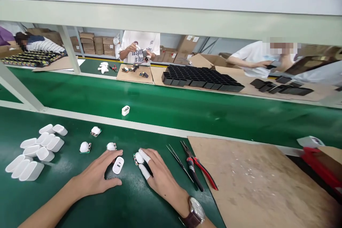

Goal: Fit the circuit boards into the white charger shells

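Observation:
My left hand [98, 172] rests on the green bench with thumb and fingers apart. Between them, without a visible grip, is a white oval plastic piece [118, 165] with a small slot in its face. White finger cots cover two fingertips of my right hand [157, 171], which pinch a small circuit board with a white dome [138, 158]. Just beyond my left fingertips lies a similar domed board [111, 146], partly hidden. Two more, a left one [85, 147] and a farther one [95, 131], lie beyond it.
White oval housings [32, 149] cluster at the left. Tweezers [180, 162] and red-black pliers [196, 167] lie right of my hand, beside a cardboard sheet [240, 178]. One white housing [125, 110] sits on the green belt [160, 101]. Co-workers sit across, near black cases [200, 76].

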`<state>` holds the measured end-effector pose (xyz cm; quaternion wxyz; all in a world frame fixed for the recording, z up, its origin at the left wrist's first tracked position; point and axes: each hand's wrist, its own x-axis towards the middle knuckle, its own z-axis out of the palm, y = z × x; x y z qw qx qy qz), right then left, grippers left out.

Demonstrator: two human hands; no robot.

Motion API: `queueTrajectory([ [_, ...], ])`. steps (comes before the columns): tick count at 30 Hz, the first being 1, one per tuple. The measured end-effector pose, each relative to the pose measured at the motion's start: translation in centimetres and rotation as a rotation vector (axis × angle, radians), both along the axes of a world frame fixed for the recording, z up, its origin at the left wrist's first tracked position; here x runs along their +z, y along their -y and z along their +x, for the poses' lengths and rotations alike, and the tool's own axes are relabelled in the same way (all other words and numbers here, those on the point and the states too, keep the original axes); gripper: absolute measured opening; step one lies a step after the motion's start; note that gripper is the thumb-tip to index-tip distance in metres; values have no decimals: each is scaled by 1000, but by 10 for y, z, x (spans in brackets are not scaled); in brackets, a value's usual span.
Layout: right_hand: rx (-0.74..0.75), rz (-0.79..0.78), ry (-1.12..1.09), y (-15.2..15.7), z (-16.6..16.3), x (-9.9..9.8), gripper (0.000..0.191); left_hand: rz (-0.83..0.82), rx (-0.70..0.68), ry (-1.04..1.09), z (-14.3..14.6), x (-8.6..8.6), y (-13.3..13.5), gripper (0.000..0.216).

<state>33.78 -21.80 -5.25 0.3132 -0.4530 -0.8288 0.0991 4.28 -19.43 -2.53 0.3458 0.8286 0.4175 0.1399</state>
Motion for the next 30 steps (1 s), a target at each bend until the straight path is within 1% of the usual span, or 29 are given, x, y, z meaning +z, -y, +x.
queueTrajectory([
  [2,5,19,-43,2,-3,1,47,-23,-14,55,1,-7,-1,77],
  [4,7,53,-110,7,-9,5,46,-16,-13,99,2,-12,0,72],
  [7,43,88,-164,19,-21,14,48,71,-15,142,5,-16,4,64],
  [11,106,107,-114,31,-33,24,50,193,-40,183,9,-15,9,62],
  [16,115,129,-69,31,-37,28,53,308,-68,185,11,-15,10,62],
  [20,134,121,-12,31,-39,31,50,385,-85,183,12,-14,11,62],
  [26,139,71,105,32,-40,33,42,381,-108,130,15,-9,14,59],
  [30,142,89,155,31,-42,34,35,379,-110,89,16,-9,14,59],
])
